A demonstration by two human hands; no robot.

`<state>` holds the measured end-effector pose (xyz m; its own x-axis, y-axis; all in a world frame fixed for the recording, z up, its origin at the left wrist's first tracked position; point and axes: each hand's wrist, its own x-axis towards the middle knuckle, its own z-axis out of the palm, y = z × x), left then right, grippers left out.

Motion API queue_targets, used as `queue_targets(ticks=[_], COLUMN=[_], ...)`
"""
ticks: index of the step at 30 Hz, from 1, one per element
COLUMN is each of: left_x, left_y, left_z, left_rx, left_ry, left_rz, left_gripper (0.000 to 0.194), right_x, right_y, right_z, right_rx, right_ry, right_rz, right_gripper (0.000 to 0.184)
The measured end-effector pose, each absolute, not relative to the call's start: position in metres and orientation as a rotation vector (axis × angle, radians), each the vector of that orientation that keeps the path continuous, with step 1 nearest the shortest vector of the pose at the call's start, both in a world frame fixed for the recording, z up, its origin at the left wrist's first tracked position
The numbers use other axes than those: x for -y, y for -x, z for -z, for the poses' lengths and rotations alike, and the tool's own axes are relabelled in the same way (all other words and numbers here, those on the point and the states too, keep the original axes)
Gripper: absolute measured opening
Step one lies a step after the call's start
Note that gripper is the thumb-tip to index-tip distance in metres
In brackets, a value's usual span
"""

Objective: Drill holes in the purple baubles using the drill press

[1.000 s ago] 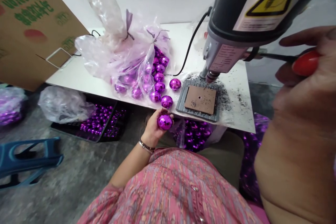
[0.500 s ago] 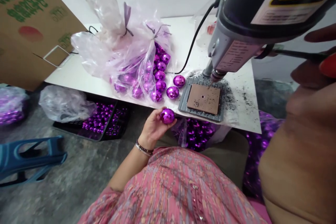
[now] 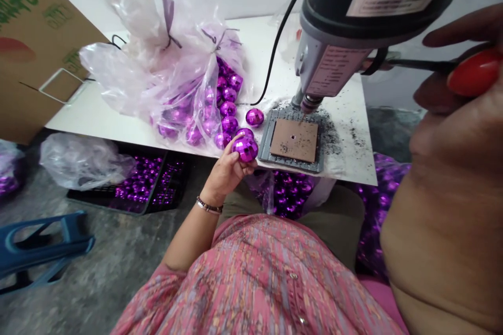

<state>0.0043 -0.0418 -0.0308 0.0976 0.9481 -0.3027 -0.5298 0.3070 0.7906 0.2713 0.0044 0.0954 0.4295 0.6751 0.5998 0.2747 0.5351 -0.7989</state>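
My left hand (image 3: 226, 170) is closed round a shiny purple faceted ball (image 3: 245, 148), held at the front edge of the white table (image 3: 98, 115), just left of the grey drill base plate (image 3: 266, 142) with its brown pad (image 3: 294, 140). My right hand (image 3: 456, 99) is wrapped round the red knob (image 3: 473, 74) of the drill press lever, high at the right. The drill head (image 3: 346, 15) hangs over the pad, its chuck (image 3: 310, 103) above the pad's far edge.
A clear plastic bag (image 3: 173, 78) spills several purple balls (image 3: 228, 110) onto the table. A black crate (image 3: 137, 188) of more balls sits on the floor beside a crumpled bag (image 3: 84, 159). Cardboard box (image 3: 35, 36) at left, blue stool (image 3: 39, 246) below. Dark shavings lie round the base plate.
My left hand has lifted the purple ball up and slightly right, from below the table edge to level with it, close to the base plate. My right hand stays on the red knob.
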Motion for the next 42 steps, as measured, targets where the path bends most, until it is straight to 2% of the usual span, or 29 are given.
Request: queue_targets(ticks=[3, 7, 10, 15, 24, 31, 37, 42], left_x=[0.029, 0.014, 0.007, -0.014, -0.05, -0.051, -0.052, -0.054], left_y=[-0.013, -0.027, -0.036, -0.049, -0.074, -0.076, -0.08, -0.083], left_z=[0.036, 0.04, 0.034, 0.025, 0.028, 0.034, 0.035, 0.037], left_rx=[-0.896, -0.918, -0.941, -1.04, -1.306, -1.368, -1.412, -1.412], left_ry=[-0.466, -0.436, -0.51, -0.727, -1.114, -1.285, -1.44, -1.576], left_rz=[-1.109, -1.131, -1.108, -1.064, -0.972, -0.978, -0.957, -0.933], left_gripper=[0.038, 0.027, 0.033, 0.042, 0.039, 0.046, 0.053, 0.06], right_x=[-0.003, -0.005, -0.006, -0.006, -0.002, 0.005, 0.008, 0.007], right_y=[-0.27, -0.271, -0.273, -0.272, -0.27, -0.266, -0.266, -0.266], right_z=[-0.098, -0.098, -0.097, -0.1, -0.108, -0.118, -0.118, -0.117], right_rx=[1.131, 1.185, 1.205, 1.282, 1.416, 1.423, 1.41, 1.422], right_ry=[1.129, 1.076, 1.086, 0.96, 0.93, 1.076, 1.082, 1.067], right_rz=[-0.229, -0.24, -0.212, -0.176, -0.159, -0.194, -0.231, -0.204], right_gripper=[0.032, 0.034, 0.041, 0.034, 0.038, 0.061, 0.055, 0.056])
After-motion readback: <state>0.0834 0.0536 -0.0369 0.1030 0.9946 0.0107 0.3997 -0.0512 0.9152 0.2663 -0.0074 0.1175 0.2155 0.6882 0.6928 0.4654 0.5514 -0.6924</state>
